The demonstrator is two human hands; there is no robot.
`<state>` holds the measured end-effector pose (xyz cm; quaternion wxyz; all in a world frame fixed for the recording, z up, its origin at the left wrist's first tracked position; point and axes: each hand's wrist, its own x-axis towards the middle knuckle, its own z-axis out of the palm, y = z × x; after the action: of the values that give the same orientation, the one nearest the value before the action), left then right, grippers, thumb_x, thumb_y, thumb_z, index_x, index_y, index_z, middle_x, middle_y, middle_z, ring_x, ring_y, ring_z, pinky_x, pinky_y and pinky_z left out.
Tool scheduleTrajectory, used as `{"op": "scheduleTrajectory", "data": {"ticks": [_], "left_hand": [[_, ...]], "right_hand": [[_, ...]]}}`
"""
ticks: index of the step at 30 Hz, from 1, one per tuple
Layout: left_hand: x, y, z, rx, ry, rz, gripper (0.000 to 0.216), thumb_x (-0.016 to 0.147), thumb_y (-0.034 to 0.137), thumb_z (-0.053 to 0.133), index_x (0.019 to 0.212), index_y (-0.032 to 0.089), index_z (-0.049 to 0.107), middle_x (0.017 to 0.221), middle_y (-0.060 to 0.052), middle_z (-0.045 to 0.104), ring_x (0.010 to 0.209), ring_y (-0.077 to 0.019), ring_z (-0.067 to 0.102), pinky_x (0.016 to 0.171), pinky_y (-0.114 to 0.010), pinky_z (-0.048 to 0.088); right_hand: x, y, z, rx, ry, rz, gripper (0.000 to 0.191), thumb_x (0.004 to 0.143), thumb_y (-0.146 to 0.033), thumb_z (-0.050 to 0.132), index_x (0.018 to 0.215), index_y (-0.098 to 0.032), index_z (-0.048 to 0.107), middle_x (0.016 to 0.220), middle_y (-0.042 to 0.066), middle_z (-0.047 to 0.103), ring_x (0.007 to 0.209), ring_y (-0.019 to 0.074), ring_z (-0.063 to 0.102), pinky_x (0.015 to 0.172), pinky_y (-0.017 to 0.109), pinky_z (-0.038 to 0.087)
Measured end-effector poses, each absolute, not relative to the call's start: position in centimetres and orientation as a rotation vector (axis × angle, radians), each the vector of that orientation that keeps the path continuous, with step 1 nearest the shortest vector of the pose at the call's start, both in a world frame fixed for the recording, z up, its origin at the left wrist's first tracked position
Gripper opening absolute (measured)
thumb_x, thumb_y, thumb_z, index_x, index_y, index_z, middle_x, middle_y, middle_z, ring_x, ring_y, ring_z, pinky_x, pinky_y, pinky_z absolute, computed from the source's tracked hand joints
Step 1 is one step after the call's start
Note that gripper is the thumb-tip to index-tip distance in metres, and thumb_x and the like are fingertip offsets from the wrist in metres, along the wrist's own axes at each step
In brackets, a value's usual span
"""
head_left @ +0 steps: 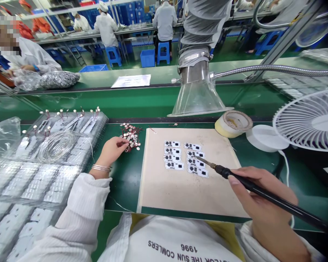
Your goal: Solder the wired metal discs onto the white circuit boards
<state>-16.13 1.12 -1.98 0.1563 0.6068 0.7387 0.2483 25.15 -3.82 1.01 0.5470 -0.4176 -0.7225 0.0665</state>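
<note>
My right hand (265, 196) grips a black soldering iron (246, 183), its metal tip resting at the right-hand column of small white circuit boards (197, 162). Another column of boards (173, 158) lies to its left; both sit flat on a beige board (164, 189). At the left, my left hand (113, 149) reaches to a pile of small round silvery parts with red wires (131, 134). Its thumb and forefinger are pinched together at the pile's edge. What they hold, if anything, is too small to make out.
Plastic trays (35, 178) fill the left side, with a coil of solder wire (56, 145) on top. A clear fume hood (198, 94) hangs behind the beige board. To the right are a tape roll (233, 123) and a white fan (314, 120). Co-workers sit beyond.
</note>
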Motion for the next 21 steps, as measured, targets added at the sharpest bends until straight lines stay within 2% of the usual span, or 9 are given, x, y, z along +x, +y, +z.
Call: {"op": "scheduleTrajectory", "data": {"ticks": [3,6,11,17,21], "left_hand": [[-16.4,0.9,-2.1,1.746,2.202,0.684,0.028,0.079,0.038,0.059,0.086,0.016,0.074,0.089,-0.010,0.073,0.079,-0.0236,0.065,0.074,-0.035,0.049],[-15.7,0.7,-1.9,1.783,2.180,0.646,0.023,0.082,0.033,0.056,0.088,0.017,0.072,0.083,-0.007,0.072,0.074,-0.0215,0.063,0.070,-0.033,0.047],[-13.3,0.8,-2.0,1.945,2.005,0.541,0.009,0.080,0.024,0.063,0.081,0.019,0.070,0.075,-0.004,0.068,0.068,-0.0199,0.061,0.065,-0.031,0.045],[-10.9,1.2,-3.0,2.195,1.746,0.492,0.013,0.081,0.011,0.064,0.089,0.019,0.070,0.098,-0.008,0.069,0.097,-0.0247,0.061,0.092,-0.039,0.047],[-10.5,1.4,-3.4,2.268,1.646,0.482,0.011,0.082,0.009,0.063,0.079,0.018,0.068,0.089,-0.008,0.069,0.090,-0.0253,0.059,0.089,-0.041,0.046]], "right_hand": [[25.3,-3.8,0.8,-1.005,-1.698,0.167,0.021,0.074,-0.015,0.077,0.090,-0.025,0.069,0.076,0.000,0.069,0.057,0.0189,0.064,0.049,0.033,0.052],[25.2,-3.7,0.9,-1.013,-1.704,0.162,0.019,0.075,-0.018,0.077,0.089,-0.026,0.069,0.075,0.000,0.069,0.057,0.0195,0.064,0.048,0.034,0.052],[24.9,-3.6,1.1,-0.997,-1.726,0.156,0.018,0.075,-0.018,0.077,0.089,-0.026,0.068,0.075,0.000,0.069,0.057,0.0198,0.065,0.048,0.033,0.053],[25.2,-3.6,0.7,-1.003,-1.730,0.134,0.020,0.074,-0.016,0.077,0.090,-0.026,0.069,0.075,0.000,0.070,0.058,0.0196,0.066,0.048,0.033,0.054],[25.2,-3.6,0.3,-1.001,-1.736,0.131,0.020,0.075,-0.017,0.077,0.090,-0.027,0.070,0.075,0.001,0.070,0.057,0.0215,0.066,0.046,0.036,0.053]]}}
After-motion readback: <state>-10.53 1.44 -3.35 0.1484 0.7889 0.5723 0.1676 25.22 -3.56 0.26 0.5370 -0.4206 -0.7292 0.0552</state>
